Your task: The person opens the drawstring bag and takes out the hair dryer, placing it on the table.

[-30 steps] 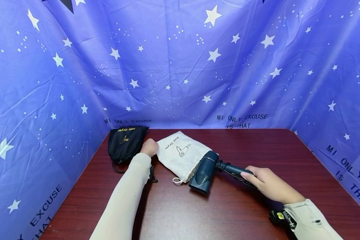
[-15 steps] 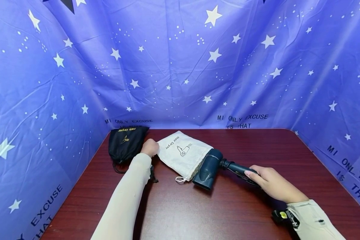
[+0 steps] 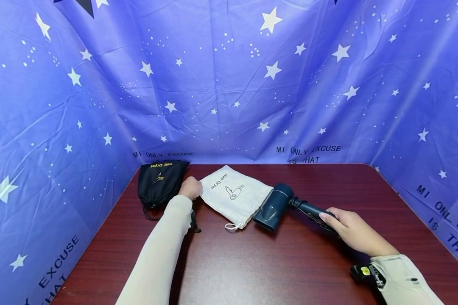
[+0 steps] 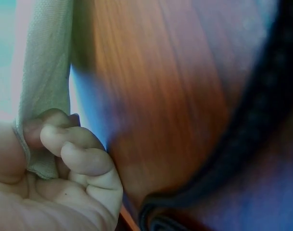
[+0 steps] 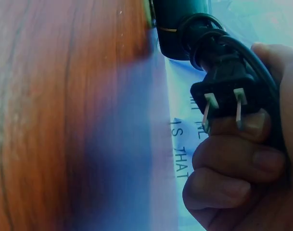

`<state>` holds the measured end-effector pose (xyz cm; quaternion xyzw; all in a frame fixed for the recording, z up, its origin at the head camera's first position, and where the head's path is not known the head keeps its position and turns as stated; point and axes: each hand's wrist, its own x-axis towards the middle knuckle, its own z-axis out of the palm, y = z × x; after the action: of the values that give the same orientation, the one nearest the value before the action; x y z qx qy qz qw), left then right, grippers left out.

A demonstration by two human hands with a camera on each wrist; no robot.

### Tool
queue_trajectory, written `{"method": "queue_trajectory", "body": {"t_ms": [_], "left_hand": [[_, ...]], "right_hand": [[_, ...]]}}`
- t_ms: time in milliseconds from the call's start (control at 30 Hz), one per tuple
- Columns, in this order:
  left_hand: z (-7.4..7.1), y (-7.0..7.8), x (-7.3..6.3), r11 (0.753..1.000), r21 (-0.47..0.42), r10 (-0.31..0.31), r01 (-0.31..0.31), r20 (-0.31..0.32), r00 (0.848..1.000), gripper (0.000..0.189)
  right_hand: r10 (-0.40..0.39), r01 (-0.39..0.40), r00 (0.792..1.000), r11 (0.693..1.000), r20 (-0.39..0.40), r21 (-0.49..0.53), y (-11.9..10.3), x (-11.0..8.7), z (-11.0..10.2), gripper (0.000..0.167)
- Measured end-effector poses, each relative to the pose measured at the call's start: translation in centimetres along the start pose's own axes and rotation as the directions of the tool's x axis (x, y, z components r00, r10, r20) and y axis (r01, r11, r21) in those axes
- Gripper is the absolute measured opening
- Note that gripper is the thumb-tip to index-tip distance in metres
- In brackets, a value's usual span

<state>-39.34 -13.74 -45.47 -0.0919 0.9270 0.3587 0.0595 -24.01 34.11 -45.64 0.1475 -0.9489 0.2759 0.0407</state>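
My left hand [image 3: 191, 188] pinches the far-left corner of a white drawstring bag [image 3: 234, 199] printed "Hair Dryer". In the left wrist view, curled fingers fold around the bag's cloth [image 4: 45, 77]. A dark blue hair dryer [image 3: 275, 206] lies at the bag's mouth, its head close beside the cloth edge; whether they touch, I cannot tell. Its handle is gripped by my right hand [image 3: 354, 232]. The right wrist view shows the cord wound round the handle and a two-pin plug [image 5: 228, 98] against the curled fingers.
A black pouch [image 3: 161, 182], also printed "Hair Dryer", lies left of my left hand, with its cord trailing on the table. The dark red wooden table [image 3: 229, 271] is bounded by a blue star-patterned curtain [image 3: 213, 84] at the back and sides.
My right hand has drawn the hair dryer rightward, and its head has come out from the bag's mouth. The left hand has stayed at the bag's corner.
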Motion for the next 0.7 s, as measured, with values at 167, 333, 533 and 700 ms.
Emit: {"method": "queue_trajectory", "body": {"t_ms": [167, 333, 533, 700], "left_hand": [[0.0, -0.1, 0.1, 1.0, 0.0, 0.006, -0.006, 0.008, 1.0, 0.033], [0.0, -0.2, 0.1, 1.0, -0.01, -0.002, 0.002, 0.017, 1.0, 0.033], [0.0, -0.2, -0.1, 1.0, -0.015, 0.007, -0.006, 0.028, 1.0, 0.035], [0.0, -0.1, -0.3, 1.0, -0.008, 0.019, -0.019, 0.028, 0.999, 0.036]], "right_hand": [[0.008, -0.009, 1.0, 1.0, -0.028, -0.017, 0.7, 0.1, -0.1, 0.032], [0.021, -0.022, 0.999, 0.999, -0.035, -0.027, 1.3, 0.0, -0.4, 0.033], [0.05, -0.051, 0.998, 0.998, -0.044, -0.025, 1.8, -0.2, -0.9, 0.035], [0.065, -0.066, 0.996, 0.998, -0.056, -0.025, 2.2, -0.3, -1.2, 0.037]]}}
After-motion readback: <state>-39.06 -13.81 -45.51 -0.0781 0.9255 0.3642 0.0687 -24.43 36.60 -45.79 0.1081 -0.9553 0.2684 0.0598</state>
